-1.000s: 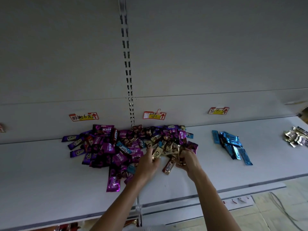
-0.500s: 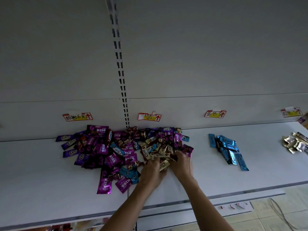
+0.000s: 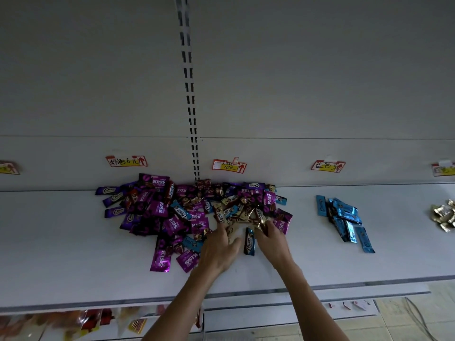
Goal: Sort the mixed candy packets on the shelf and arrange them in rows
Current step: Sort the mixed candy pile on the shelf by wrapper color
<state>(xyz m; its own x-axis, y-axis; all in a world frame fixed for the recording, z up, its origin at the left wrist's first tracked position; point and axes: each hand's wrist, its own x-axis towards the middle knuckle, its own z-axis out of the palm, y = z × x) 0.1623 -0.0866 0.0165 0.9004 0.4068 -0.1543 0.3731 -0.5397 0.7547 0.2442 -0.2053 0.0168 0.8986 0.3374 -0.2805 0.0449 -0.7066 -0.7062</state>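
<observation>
A mixed heap of candy packets lies on the white shelf: purple KISS packs, purple and blue Choco bars, gold and brown wrapped sweets. My left hand rests at the heap's front edge with fingers spread over cream and gold packets, holding nothing. Just to its right, my right hand has its fingers curled around a few gold candy packets. A blue Choco bar lies flat between the two hands.
A sorted bunch of blue packets lies to the right, and a small gold pile sits at the far right edge. Handwritten price labels hang on the back strip. A lower shelf with goods shows below.
Both hands have drawn slightly back toward the front of the heap. A blue Choco bar now lies exposed between them. My left hand's fingers have spread flatter.
</observation>
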